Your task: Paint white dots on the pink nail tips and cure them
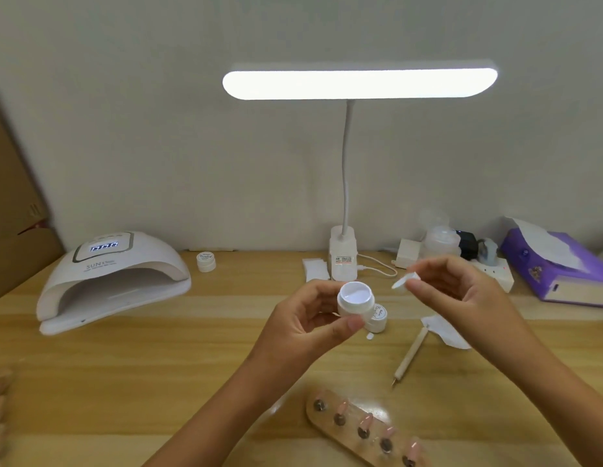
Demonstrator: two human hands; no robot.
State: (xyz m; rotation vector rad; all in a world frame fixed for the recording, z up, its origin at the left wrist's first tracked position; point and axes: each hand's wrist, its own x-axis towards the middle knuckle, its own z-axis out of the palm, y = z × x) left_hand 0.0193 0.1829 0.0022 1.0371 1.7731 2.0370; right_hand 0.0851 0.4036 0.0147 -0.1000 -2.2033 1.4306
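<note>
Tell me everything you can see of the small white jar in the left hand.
The jar is small, round, white, plastic by its look. It is open, with no lid, and smooth white filling shows inside. It is tilted, mouth toward the camera, above the wooden table. The left hand grips it, thumb in front, fingers behind. A labelled jar lies close at its lower right.

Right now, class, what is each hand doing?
Left hand: holds the open white jar.
Right hand: pinches a small white cap.
</note>
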